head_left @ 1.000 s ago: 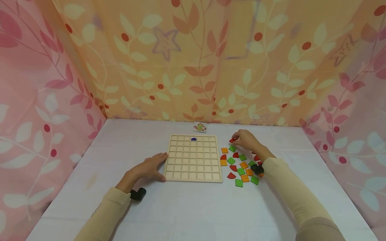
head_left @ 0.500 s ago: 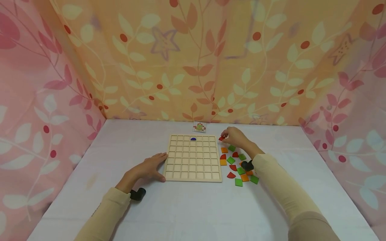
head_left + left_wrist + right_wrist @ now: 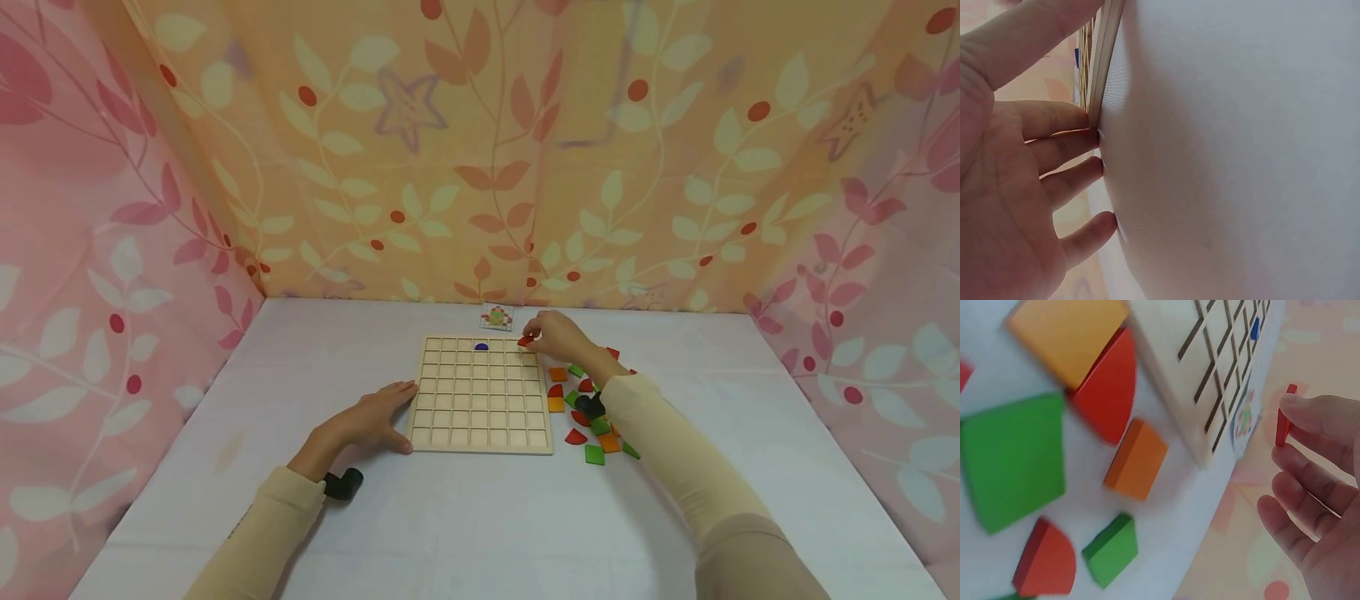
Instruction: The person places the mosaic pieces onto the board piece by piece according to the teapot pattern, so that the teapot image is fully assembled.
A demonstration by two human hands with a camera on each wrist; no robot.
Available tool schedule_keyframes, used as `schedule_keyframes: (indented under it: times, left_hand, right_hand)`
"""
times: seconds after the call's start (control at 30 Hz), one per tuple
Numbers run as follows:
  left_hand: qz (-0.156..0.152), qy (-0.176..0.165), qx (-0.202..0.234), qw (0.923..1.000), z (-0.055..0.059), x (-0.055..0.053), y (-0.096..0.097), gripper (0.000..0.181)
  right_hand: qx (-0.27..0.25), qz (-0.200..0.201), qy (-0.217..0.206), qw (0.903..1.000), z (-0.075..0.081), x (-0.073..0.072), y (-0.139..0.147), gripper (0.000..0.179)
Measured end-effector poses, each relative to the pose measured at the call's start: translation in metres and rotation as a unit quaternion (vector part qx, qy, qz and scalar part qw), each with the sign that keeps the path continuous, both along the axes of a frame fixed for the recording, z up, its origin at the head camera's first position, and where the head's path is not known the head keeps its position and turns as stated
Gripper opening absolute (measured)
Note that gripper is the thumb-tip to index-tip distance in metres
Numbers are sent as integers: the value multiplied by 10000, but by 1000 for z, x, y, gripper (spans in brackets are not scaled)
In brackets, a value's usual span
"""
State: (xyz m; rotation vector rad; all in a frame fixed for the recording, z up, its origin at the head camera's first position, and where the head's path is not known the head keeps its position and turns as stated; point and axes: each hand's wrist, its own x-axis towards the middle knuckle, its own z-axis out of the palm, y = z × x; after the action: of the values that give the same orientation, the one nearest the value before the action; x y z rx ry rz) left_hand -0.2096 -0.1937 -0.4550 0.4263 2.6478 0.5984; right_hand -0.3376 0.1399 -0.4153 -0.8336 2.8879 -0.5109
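A wooden grid board lies on the white table, with one blue half-round tile in its top row. My left hand rests at the board's left edge; its fingertips and thumb touch the side, and the fingers are spread. Over the board's far right corner, my right hand pinches a red quarter-round tile between thumb and fingers. In the right wrist view the tile is seen edge-on, above the board. Whether it touches the board cannot be told.
Right of the board lie several loose tiles: green squares, orange squares and red quarter-rounds. My right forearm covers part of them. A small printed pattern card lies behind the board. Patterned cloth encloses the table's back and sides.
My right hand has moved left with the red quarter-round tile, from above the loose tiles to the board's far right corner. The left hand has stayed put.
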Motion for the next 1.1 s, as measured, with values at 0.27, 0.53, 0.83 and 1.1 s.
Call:
schedule_keyframes:
  times: [0.27, 0.53, 0.83, 1.1]
  left_hand:
    - [-13, -9, 8, 10000, 1, 0, 1, 102]
    - [-19, 13, 50, 10000, -1, 0, -1, 102]
    - [-66, 33, 133, 9999, -2, 0, -3, 101]
    - [-55, 36, 124, 9999, 0, 1, -2, 101]
  right_hand:
    - [-40, 175, 77, 9998, -2, -2, -17, 20]
    - [3, 316, 91, 9995, -5, -4, -36, 19]
    - [-167, 499, 28, 9986, -8, -5, -57, 13]
    - [-89, 698, 2, 9975, -13, -6, -75, 14]
